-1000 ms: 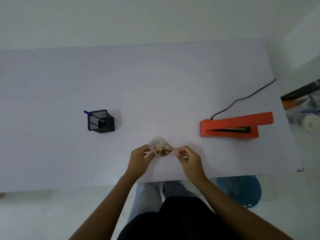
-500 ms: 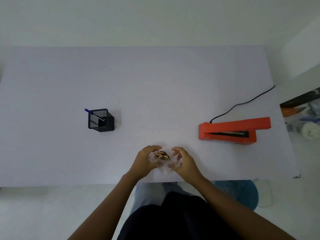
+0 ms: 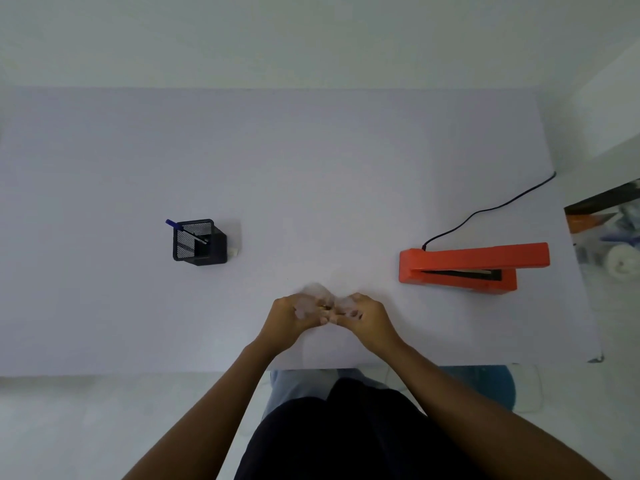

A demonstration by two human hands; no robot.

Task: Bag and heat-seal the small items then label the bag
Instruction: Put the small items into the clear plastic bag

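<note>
A small clear plastic bag (image 3: 317, 295) with brownish small items inside is pinched between both hands near the table's front edge. My left hand (image 3: 292, 315) grips its left side and my right hand (image 3: 362, 315) its right side, knuckles almost touching. The items are mostly hidden by my fingers. The orange heat sealer (image 3: 471, 266) lies to the right with its jaw slot facing me, apart from my hands. A black mesh pen holder (image 3: 197, 242) with a blue pen (image 3: 171, 223) stands to the left.
The sealer's black cord (image 3: 485, 211) runs off the table's right edge. A small white piece (image 3: 233, 252) lies beside the pen holder. The white table (image 3: 311, 168) ends just behind my wrists. Clutter sits on the floor at far right.
My hands have closed in toward each other, bunching the bag between them. The brown items that showed earlier are now nearly covered by my fingers.
</note>
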